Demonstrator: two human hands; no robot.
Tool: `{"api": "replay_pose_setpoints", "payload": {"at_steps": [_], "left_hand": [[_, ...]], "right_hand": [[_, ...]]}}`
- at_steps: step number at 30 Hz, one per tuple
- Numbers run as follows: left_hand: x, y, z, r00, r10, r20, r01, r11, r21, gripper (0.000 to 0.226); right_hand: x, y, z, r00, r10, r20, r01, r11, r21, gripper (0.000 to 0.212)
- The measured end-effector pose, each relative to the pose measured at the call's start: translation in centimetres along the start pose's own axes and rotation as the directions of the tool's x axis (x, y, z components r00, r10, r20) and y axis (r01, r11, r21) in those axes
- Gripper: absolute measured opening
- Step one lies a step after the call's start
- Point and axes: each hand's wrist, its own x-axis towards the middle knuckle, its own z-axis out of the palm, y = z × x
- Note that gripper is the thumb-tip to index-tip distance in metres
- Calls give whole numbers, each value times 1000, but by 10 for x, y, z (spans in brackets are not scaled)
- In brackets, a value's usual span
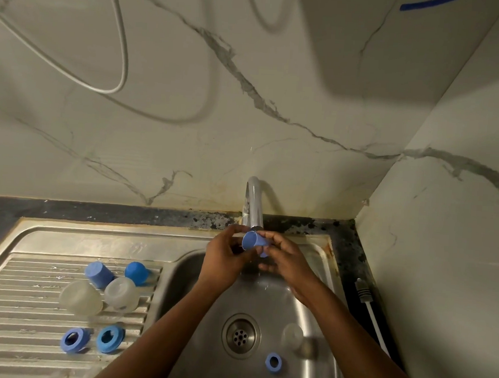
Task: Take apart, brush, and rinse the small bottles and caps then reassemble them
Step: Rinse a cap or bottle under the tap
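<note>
Blue conical cap [253, 241], open end toward frame left, pinched under the tap [253, 206] by left hand [224, 254] and right hand [285, 256].

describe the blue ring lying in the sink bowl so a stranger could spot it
Start at the steel sink bowl, right of the ribbed drainboard. Just right of its round drain, toward the viewer, lies a small blue ring. It is the only ring inside the bowl; two similar rings lie out on the drainboard.

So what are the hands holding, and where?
A blue cap: the left hand pinches its wide rim, the right hand grips its narrow end.
</note>
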Motion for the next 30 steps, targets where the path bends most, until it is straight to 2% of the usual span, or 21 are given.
{"api": "replay_pose_setpoints", "payload": {"at_steps": [3,5,7,12,14,16,18,20,22,25,28,30], "left_hand": [[3,1,-3,999,50,4,-50,971,232,29],[5,4,-5,995,97,30,-101,929,356,18],[8,9,-7,990,125,69,-142,907,397,13],[7,9,-9,953,206,221,-292,820,492,27],[11,4,-19,932,209,297,-353,713,606,41],[16,3,-32,923,134,361,-379,488,786,66],[19,5,-38,912,107,395,-408,314,857,80],[16,7,-36,911,107,398,-412,273,870,87],[10,6,-29,926,88,368,-374,360,855,87],[2,8,-19,949,23,313,-256,636,728,77],[2,13,-11,951,-22,308,-98,925,368,44],[-1,20,-5,937,-149,317,128,988,87,36]], "right_hand": [[6,-2,-3,992,-128,-14,118,951,-287,41],[7,-3,-3,991,-134,23,131,901,-413,55],[8,-3,0,992,-114,53,125,852,-508,66],[12,-8,8,977,-211,-31,152,791,-592,55],[13,-12,5,971,-229,-62,143,774,-617,56],[12,-14,3,972,-229,-49,137,726,-674,59],[11,-14,1,973,-225,-52,127,708,-695,59],[12,-14,1,970,-233,-64,128,721,-681,58],[12,-13,4,967,-250,-54,148,719,-679,56],[13,-9,12,953,-295,-60,170,691,-702,52],[15,-5,21,938,-342,-64,195,671,-715,41],[14,-5,25,923,-383,-50,235,661,-713,30]]}}
